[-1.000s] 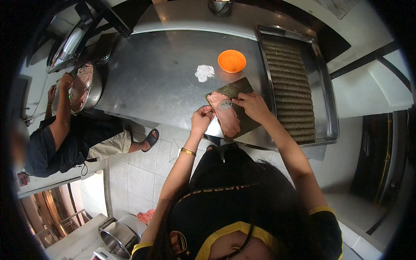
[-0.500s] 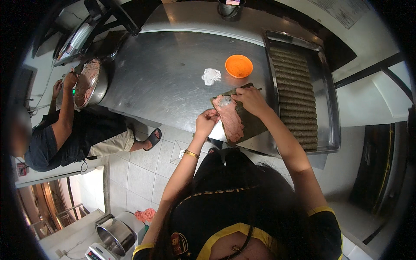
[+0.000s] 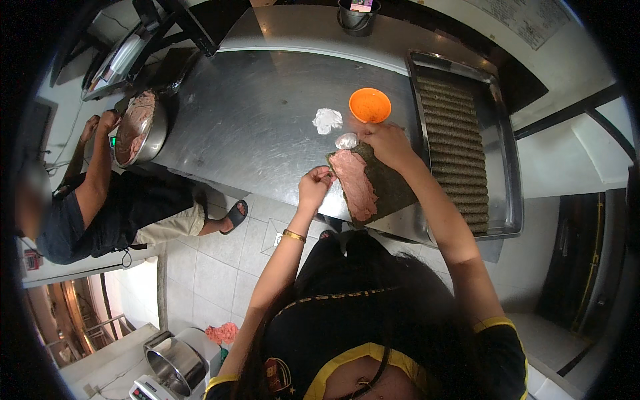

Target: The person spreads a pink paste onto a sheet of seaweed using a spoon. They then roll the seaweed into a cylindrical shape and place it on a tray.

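Note:
A dark green seaweed sheet [image 3: 393, 183] lies on the steel table in front of me. Pink meat paste [image 3: 355, 183] is spread along its left part. My left hand [image 3: 315, 188] is closed, thumb and fingers pinching the left edge of the sheet. In my right hand [image 3: 387, 143] is a metal spoon [image 3: 347, 141], its handle hidden by my fingers. The spoon's bowl is just beyond the paste's far end. Past that hand stands an orange bowl [image 3: 370, 105], and left of it a lump of white paste [image 3: 327, 121] sits on the table.
On the right a large metal tray [image 3: 501, 153] holds a row of several dark seaweed rolls [image 3: 455, 153]. At the left a co-worker [image 3: 100, 200] stands by a steel bowl [image 3: 157, 130] of pink paste. A dark bucket [image 3: 358, 21] is at the back.
My right hand has moved the spoon off the paste, away from me, past the far end of the sheet. The left hand stays at the sheet's edge.

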Available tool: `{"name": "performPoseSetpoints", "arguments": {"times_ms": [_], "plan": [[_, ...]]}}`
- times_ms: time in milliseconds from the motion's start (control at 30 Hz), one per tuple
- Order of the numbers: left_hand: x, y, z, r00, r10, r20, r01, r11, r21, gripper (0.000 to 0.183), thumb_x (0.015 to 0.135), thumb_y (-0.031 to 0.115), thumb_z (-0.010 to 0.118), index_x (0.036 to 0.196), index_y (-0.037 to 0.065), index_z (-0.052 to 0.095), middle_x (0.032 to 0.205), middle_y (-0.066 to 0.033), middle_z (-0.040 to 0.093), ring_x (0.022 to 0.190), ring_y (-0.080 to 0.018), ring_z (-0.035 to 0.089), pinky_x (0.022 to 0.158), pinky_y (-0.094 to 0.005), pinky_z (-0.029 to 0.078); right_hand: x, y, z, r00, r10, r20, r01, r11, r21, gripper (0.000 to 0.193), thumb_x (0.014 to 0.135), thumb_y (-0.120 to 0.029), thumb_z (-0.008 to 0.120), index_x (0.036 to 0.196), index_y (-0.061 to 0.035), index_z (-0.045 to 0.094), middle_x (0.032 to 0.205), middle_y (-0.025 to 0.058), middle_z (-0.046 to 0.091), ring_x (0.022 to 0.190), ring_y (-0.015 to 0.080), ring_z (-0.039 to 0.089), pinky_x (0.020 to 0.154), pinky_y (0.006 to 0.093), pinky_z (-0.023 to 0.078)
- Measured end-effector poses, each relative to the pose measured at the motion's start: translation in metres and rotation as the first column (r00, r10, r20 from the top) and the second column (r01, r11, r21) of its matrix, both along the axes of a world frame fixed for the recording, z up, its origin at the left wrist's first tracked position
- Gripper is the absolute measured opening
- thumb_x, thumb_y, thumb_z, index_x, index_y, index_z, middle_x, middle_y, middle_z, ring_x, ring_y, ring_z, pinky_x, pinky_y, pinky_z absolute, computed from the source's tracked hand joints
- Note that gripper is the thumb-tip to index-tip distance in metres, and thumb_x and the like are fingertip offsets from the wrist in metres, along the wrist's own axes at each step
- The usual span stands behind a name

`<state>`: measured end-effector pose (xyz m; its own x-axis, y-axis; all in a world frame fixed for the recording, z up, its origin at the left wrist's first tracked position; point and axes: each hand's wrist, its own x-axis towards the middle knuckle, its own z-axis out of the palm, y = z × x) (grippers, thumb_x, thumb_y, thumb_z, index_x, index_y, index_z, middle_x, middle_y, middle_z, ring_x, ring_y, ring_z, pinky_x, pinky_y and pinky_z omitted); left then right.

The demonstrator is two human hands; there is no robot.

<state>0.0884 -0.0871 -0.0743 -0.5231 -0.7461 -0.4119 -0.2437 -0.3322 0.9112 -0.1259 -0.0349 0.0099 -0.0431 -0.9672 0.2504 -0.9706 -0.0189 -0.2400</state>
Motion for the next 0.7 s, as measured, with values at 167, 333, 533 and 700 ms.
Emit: {"name": "performPoseSetpoints", "arguments": {"times_ms": [167,333,533,700], "plan": [[-0.005,-0.009,-0.009,0.986,0.142,-0.090,-0.139,0.990,0.040,0.026,0.084,-0.005,0.050,0.110,-0.008,0.052,0.095,-0.0116,0.064,0.081,-0.0141,0.064,0.067,-0.0208,0.050,0.004,-0.011,-0.006,0.936,0.297,-0.187,-0.294,0.955,0.041,0.015,0.073,-0.016,0.057,0.078,-0.0029,0.064,0.082,0.0109,0.060,0.081,0.0272,0.062,0.072,0.0397,0.048],[-0.007,-0.011,-0.008,0.983,0.152,-0.099,-0.144,0.986,0.081,0.025,0.084,-0.006,0.051,0.110,-0.008,0.051,0.094,-0.0121,0.064,0.081,-0.0142,0.063,0.066,-0.0203,0.050,0.011,-0.021,-0.013,0.957,0.144,-0.253,-0.148,0.989,0.000,0.010,0.070,-0.011,0.056,0.068,-0.0055,0.064,0.081,0.0079,0.060,0.080,0.0247,0.062,0.070,0.0401,0.047],[-0.007,-0.015,-0.014,0.989,0.118,-0.094,-0.113,0.992,0.051,0.023,0.086,-0.001,0.053,0.108,-0.006,0.051,0.098,-0.0106,0.062,0.084,-0.0139,0.062,0.070,-0.0213,0.049,0.004,-0.020,-0.013,0.940,0.191,-0.282,-0.185,0.982,0.048,0.010,0.072,-0.011,0.054,0.071,-0.0058,0.063,0.081,0.0080,0.061,0.080,0.0251,0.062,0.075,0.0415,0.045],[-0.010,-0.021,-0.026,0.980,0.188,-0.071,-0.191,0.981,-0.030,0.020,0.079,-0.003,0.059,0.099,-0.008,0.056,0.087,-0.0116,0.065,0.073,-0.0132,0.062,0.062,-0.0222,0.051,-0.008,-0.031,-0.016,0.965,0.118,-0.235,-0.101,0.991,0.085,0.014,0.074,-0.014,0.053,0.069,-0.0055,0.064,0.078,0.0097,0.064,0.077,0.0248,0.062,0.077,0.0390,0.041]]}}
